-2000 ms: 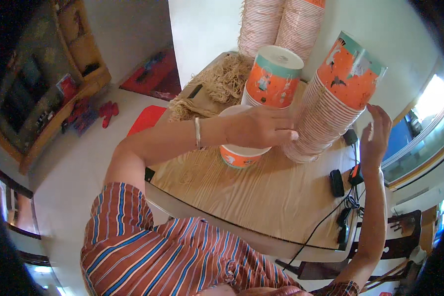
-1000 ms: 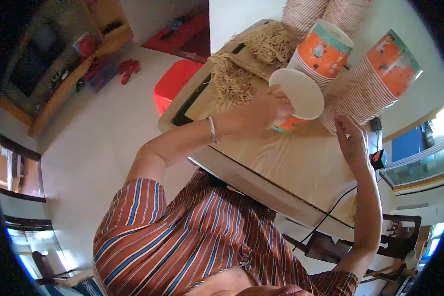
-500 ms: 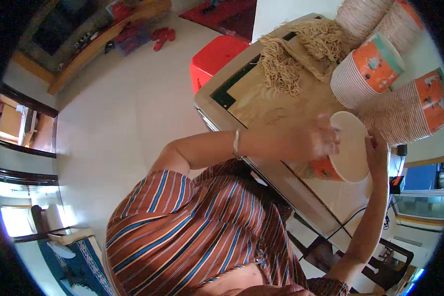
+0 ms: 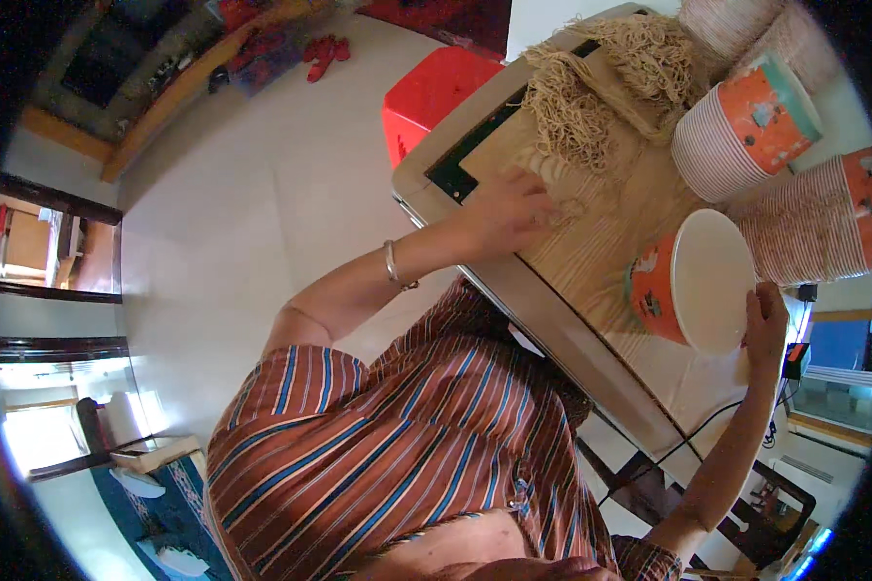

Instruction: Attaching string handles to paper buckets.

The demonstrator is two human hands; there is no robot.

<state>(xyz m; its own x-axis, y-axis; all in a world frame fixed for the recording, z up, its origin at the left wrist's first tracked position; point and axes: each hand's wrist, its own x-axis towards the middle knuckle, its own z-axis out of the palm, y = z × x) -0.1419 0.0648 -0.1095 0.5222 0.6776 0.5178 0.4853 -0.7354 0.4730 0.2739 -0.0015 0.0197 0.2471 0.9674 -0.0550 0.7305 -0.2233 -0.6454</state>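
A paper bucket [image 4: 713,281], orange with a green band outside and pale inside, lies tilted on the wooden tabletop, its mouth turned toward me. My right hand [image 4: 767,324] grips its rim on the right side. Left of the bucket, my left hand [image 4: 509,215] is low over the table near its front edge. Its fingers are partly bent and apart, with no held thing visible. Just beyond its fingertips lie a few thin tan strands [image 4: 572,207]. Farther back, a heap of tan noodle-like strands [image 4: 576,116] rests on the table.
Nested stacks of similar paper buckets [image 4: 736,136] stand at the back right, with another stack [image 4: 809,228] lying close behind the held bucket. A red plastic stool [image 4: 436,97] is beyond the table's left edge. A black cable [image 4: 712,418] runs past the right end of the table.
My left hand has moved left, from the bucket's mouth down to the tabletop by the loose strands. My right hand stays on the bucket's rim. The whole view has shifted slightly.
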